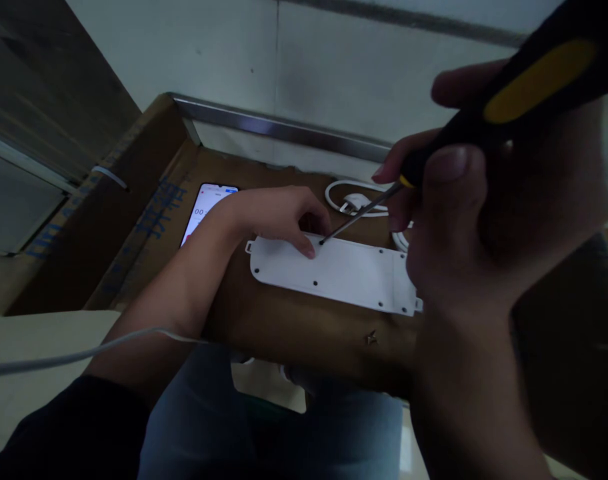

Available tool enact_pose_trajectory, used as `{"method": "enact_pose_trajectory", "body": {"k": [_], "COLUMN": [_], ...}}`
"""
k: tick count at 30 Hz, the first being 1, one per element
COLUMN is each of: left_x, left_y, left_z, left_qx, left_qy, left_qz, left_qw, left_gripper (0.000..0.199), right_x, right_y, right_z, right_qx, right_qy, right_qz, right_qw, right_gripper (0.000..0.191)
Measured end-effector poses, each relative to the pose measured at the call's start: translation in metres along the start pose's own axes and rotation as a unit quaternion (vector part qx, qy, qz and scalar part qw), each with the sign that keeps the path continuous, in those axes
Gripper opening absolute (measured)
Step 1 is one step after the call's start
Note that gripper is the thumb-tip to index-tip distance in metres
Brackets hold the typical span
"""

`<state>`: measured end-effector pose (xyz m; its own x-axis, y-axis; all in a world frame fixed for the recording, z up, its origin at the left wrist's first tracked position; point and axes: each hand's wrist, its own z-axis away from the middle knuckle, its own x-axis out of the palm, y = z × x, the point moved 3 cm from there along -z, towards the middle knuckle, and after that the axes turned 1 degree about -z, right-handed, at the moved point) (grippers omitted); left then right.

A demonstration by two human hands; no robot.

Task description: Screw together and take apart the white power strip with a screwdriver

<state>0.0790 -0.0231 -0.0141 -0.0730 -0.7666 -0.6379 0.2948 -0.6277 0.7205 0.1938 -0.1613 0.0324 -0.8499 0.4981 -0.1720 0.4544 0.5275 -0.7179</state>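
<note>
While the right hand (pixel 464 220) grips a yellow-and-black screwdriver (pixel 539 80), its tip at a screw hole (pixel 321 242), the left hand (pixel 279 223) rests ungripping on the white plastic power strip (pixel 334 273), light, stiff and best pinned flat, at frame centre.

A plain indoor work corner, with a brown cardboard carton (pixel 294 333) as the work surface before a bare white wall (pixel 184 53) edged by a metal strip (pixel 284 129)

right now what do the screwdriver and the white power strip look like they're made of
The screwdriver has a black handle with a yellow inset, probably moulded plastic or rubber, given its smooth, low sheen. Its thin shaft looks like steel, as it catches a metallic glint. The white power strip looks like matt moulded plastic, with rounded corners and formed lugs; the exact plastic can't be told.
</note>
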Motion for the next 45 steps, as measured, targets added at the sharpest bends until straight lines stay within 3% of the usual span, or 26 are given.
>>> {"method": "enact_pose_trajectory", "body": {"k": [4, 18, 23, 30, 37, 45], "left_x": [-0.0004, -0.0008, -0.0008, 0.0005, -0.0003, -0.0005], "left_y": [0.0018, -0.0005, -0.0018, -0.0015, 0.0000, -0.0001], "left_z": [0.0009, 0.0015, 0.0014, 0.0000, 0.0005, 0.0009], "left_qx": [-0.013, -0.002, 0.003, -0.002, -0.001, 0.002], "left_qy": [-0.001, -0.002, -0.004, -0.007, -0.005, -0.003], "left_qz": [-0.012, -0.005, -0.009, -0.003, -0.009, -0.007], "left_qw": [1.000, 1.000, 1.000, 1.000, 1.000, 1.000], "left_gripper": [0.040, 0.039, 0.041, 0.043, 0.041, 0.039], "right_x": [0.0014, 0.0024, 0.0018, 0.0002, 0.0025, 0.0007], "right_y": [-0.0061, -0.0057, -0.0064, -0.0018, -0.0077, -0.0037], "right_z": [-0.0015, -0.0010, -0.0016, 0.0008, -0.0026, 0.0004], "right_qx": [-0.034, -0.005, -0.034, 0.011, -0.048, 0.001], "right_qy": [-0.014, -0.004, -0.001, 0.036, -0.011, 0.008], "right_qz": [0.027, 0.017, 0.036, 0.002, 0.055, 0.012], "right_qw": [0.999, 1.000, 0.999, 0.999, 0.997, 1.000], "right_gripper": [0.022, 0.021, 0.020, 0.027, 0.023, 0.022]}}
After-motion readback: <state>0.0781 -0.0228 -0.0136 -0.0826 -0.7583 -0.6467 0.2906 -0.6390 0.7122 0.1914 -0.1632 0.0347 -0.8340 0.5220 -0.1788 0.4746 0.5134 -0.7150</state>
